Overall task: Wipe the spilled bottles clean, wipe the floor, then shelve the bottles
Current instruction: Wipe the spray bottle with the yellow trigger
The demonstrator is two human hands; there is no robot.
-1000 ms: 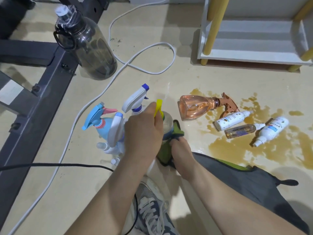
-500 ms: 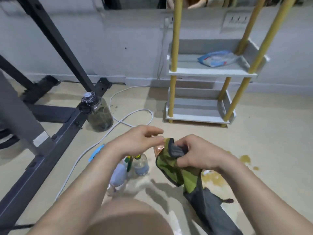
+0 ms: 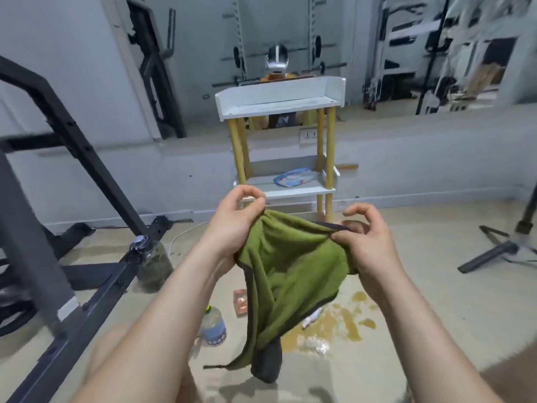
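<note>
Hanging between the two raised hands is a green cloth [image 3: 290,271] with a dark grey backing. Its top edge is stretched from one hand to the other, and its lower end droops to a grey tail just above the floor. The left hand [image 3: 235,228] grips the bunched left corner with its fingers curled round the fabric. The right hand [image 3: 366,245] pinches the right end of the edge between thumb and forefinger, the other fingers loosely curled above it.

Down on the floor, below the left forearm, a small clear bottle [image 3: 213,324] with a blue label stands upright. Just beside the cloth's left edge a copper-coloured spray bottle [image 3: 241,301] shows only in part, the rest hidden behind the fabric. Under the cloth's right edge the end of a white bottle [image 3: 312,317] peeks out, lying in the brown spill [image 3: 348,324] that spreads beneath the right hand.

Straight beyond the hands, against the low wall, stands the shelf unit [image 3: 279,97], with white trays on yellow posts. A blue and white packet [image 3: 293,178] lies on its middle tray, and the bottom tier is hidden by the hands. Well off to the left of the left hand a dark water jug [image 3: 154,263] sits against the foot of a black steel rack [image 3: 87,158], with a white cable [image 3: 177,237] trailing near it. Far to the right of the right hand are the legs of a tripod [image 3: 508,248].
</note>
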